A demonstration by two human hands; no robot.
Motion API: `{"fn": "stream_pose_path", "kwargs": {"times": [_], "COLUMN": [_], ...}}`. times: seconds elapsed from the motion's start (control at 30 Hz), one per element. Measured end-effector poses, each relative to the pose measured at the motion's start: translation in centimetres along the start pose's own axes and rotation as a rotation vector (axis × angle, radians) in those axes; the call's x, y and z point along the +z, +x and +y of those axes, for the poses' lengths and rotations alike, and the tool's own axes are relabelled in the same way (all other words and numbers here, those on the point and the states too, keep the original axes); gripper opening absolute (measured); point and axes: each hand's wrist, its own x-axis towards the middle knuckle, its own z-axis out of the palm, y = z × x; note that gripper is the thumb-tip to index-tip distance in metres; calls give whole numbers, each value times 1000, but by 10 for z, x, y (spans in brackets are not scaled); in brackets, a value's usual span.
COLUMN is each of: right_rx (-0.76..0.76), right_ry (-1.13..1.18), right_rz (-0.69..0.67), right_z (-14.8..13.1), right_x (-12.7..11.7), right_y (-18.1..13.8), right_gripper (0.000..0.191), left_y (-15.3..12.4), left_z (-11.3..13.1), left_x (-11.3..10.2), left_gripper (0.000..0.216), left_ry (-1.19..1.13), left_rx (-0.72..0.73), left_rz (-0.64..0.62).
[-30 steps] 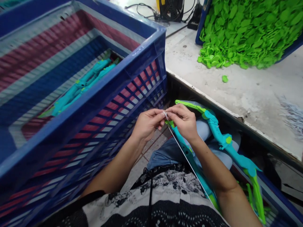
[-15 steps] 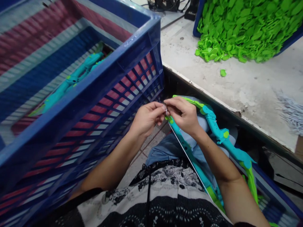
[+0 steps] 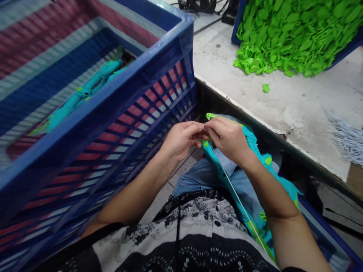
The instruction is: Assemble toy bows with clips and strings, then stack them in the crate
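Note:
My left hand (image 3: pixel 181 140) and my right hand (image 3: pixel 228 139) meet over my lap, fingertips pinched together on the end of a thin white string (image 3: pixel 237 194). From there the string runs taut down along a turquoise plastic toy bow (image 3: pixel 224 174) with bright green ends, which lies across my lap. Just below my fingers is the bow's green tip (image 3: pixel 204 143). Another turquoise and green bow-like piece (image 3: pixel 283 182) lies to the right, partly behind my right hand and forearm. My fingers hide the string's very end.
A large blue crate (image 3: pixel 153 56) with a striped lining stands on the left, holding turquoise and green pieces (image 3: pixel 85 90). On the white worktable (image 3: pixel 221 64), small green parts (image 3: pixel 295 41) spill from a blue bin. A bundle of white strings (image 3: pixel 347 132) lies at the table's right.
Both hands have shifted slightly right, and the small string loop between my fingers has closed up. The string now stands a little away from the bow.

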Motion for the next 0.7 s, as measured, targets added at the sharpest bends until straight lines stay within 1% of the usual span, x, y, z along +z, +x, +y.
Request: {"fn": "stream_pose_path", "kwargs": {"times": [0.1, 0.2, 0.3, 0.4, 0.5, 0.57, 0.63, 0.7], "right_rx": [-25, -45, 24, 126, 191, 225, 256, 266], "right_ry": [-21, 14, 137, 296, 389, 415, 438, 456], "right_rz": [109, 221, 284, 302, 312, 306, 290, 276], "right_z": [1, 4, 7, 7, 7, 6, 4, 2], "right_x": [5, 12, 18, 20, 21, 23, 25, 26], "right_y": [-6, -12, -16, -18, -20, -22, -24, -25], "right_gripper": [21, 16, 15, 14, 12, 13, 14, 15], "left_y": [-2, -1, 0, 0, 0, -1, -3, -5], "left_z": [-1, -3, -6, -7, -5, -2, 0, 3], "left_x": [3, 5, 4, 3, -1, -6, -11, -15], "left_gripper": [18, 20, 21, 20, 20, 18, 16, 16], "left_ry": [4, 34, 101, 200, 318, 392, 455, 517], "left_rx": [35, 91, 125, 161, 223, 240, 231, 232], "left_rz": [-23, -34, -36, -7, 11, -36, -119, -173]}}
